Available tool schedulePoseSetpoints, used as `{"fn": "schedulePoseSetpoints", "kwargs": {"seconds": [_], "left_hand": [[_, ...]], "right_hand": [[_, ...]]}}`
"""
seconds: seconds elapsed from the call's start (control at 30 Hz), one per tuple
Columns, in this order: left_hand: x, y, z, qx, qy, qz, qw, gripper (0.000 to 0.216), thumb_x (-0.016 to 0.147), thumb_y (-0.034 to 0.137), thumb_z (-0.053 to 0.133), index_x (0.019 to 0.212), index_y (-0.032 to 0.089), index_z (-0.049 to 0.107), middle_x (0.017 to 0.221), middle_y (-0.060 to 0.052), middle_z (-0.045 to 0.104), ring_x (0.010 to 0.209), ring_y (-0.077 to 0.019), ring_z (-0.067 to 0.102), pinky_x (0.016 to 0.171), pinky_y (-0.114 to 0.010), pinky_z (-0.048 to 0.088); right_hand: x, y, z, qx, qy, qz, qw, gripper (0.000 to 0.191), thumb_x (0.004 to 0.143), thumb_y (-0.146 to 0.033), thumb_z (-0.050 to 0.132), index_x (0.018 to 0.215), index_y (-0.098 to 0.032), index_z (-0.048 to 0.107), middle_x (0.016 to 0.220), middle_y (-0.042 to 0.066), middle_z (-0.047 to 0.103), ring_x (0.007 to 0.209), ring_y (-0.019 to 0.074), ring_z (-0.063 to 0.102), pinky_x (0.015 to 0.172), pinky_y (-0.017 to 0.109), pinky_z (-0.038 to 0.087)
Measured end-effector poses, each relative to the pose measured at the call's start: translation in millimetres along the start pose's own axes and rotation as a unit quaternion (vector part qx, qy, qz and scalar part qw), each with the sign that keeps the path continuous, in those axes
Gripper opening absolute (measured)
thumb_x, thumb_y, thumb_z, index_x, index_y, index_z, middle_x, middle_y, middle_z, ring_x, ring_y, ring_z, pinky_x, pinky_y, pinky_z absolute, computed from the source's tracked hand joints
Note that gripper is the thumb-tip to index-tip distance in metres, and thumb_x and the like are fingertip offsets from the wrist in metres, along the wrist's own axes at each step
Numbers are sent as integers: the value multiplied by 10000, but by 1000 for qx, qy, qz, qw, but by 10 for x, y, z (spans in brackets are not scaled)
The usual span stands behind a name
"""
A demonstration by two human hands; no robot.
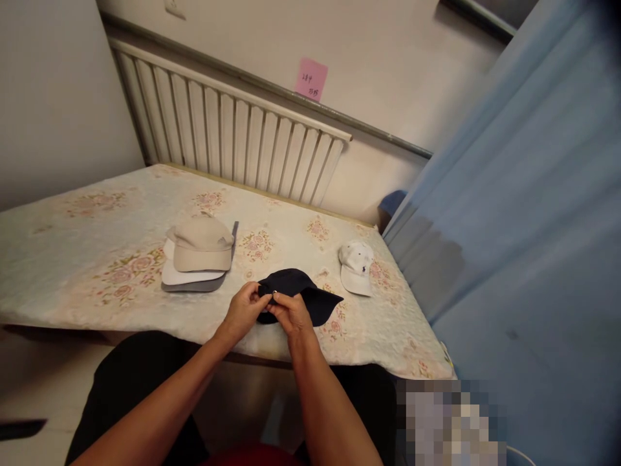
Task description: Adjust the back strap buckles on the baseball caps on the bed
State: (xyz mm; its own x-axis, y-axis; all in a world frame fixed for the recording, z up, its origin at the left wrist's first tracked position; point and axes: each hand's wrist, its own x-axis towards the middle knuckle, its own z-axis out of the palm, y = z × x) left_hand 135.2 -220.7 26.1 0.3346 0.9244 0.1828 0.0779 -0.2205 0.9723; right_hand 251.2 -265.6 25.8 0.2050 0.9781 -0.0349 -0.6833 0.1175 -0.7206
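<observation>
A dark navy cap lies near the front edge of the table, its brim pointing right. My left hand and my right hand both pinch its back edge, fingers closed on the strap area. To the left is a stack of caps, a beige one on top of a white one and a grey one. A white cap lies to the right of the navy cap.
The table wears a pale floral cloth. Behind it stands a white radiator under a ledge with a pink sticky note. A blue curtain hangs at the right.
</observation>
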Motion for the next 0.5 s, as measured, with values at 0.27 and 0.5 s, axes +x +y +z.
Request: {"fn": "schedulePoseSetpoints", "kwargs": {"seconds": [0.27,0.5], "left_hand": [[40,-40,-33,-126,-24,-61,990,249,719,397,669,767,180,555,580,69,542,517,-103,495,526,-217,364],[-5,27,-17,-172,-46,-80,981,261,702,385,688,736,171,542,574,62,550,525,-102,507,540,-223,391]], "right_hand": [[-8,-50,-80,-60,-70,29,995,340,547,-132,793,872,-108,693,786,38,721,651,152,669,711,304,566],[27,23,-42,-57,-39,-5,998,244,583,-164,790,797,-100,691,707,24,706,534,137,637,557,261,556]]}}
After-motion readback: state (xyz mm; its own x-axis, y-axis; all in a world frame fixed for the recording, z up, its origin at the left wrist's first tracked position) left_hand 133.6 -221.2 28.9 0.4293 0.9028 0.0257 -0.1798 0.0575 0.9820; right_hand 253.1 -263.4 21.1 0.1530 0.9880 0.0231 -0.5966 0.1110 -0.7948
